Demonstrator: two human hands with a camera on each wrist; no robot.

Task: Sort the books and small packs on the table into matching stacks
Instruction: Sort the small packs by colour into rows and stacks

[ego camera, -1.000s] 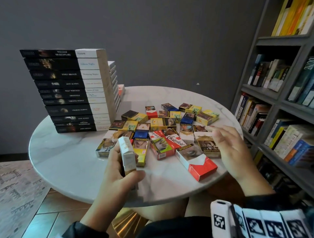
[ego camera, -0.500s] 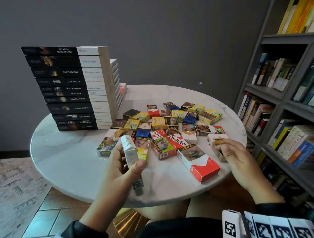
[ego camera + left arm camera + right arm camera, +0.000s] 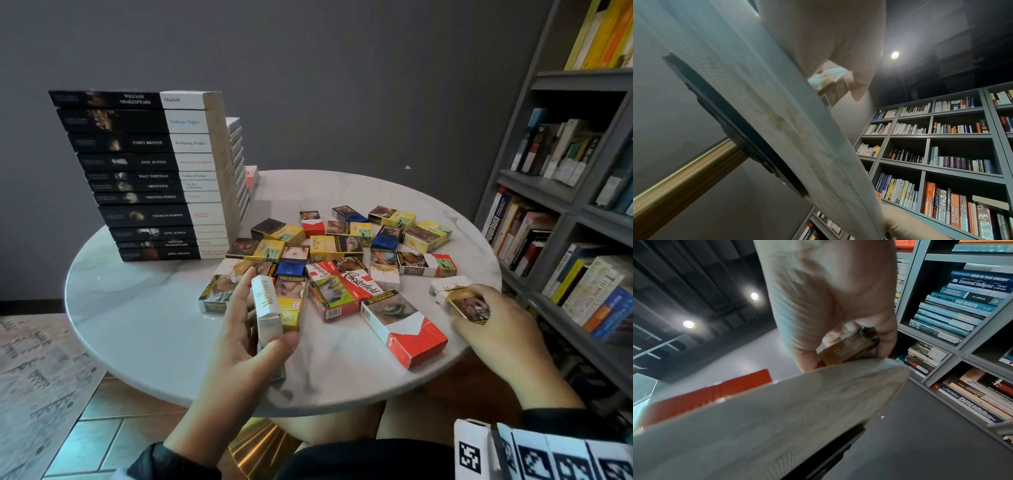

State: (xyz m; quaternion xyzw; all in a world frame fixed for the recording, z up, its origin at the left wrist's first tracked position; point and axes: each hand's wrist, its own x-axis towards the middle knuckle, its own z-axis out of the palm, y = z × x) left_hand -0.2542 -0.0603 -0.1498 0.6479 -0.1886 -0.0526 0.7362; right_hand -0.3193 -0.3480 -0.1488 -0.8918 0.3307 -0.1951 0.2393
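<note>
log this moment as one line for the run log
left hand holds white pack | right hand grips gold-edged pack | books stacked

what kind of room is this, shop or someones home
Probably a bookshop, library or reading room; I cannot tell which. Grey bookshelves packed with books fill the right wall, a stack of matching classics sits on a round marble table, with recessed ceiling spotlights overhead.

My head camera looks forward and down from just above the near edge of the round table, taking in its whole top, the wall behind and the bookshelf at right. My left wrist camera sits below the table rim, close to the left hand, facing up past the underside to the ceiling. My right wrist camera does likewise beside the right hand. All three share the table edge and bookshelf.
</note>
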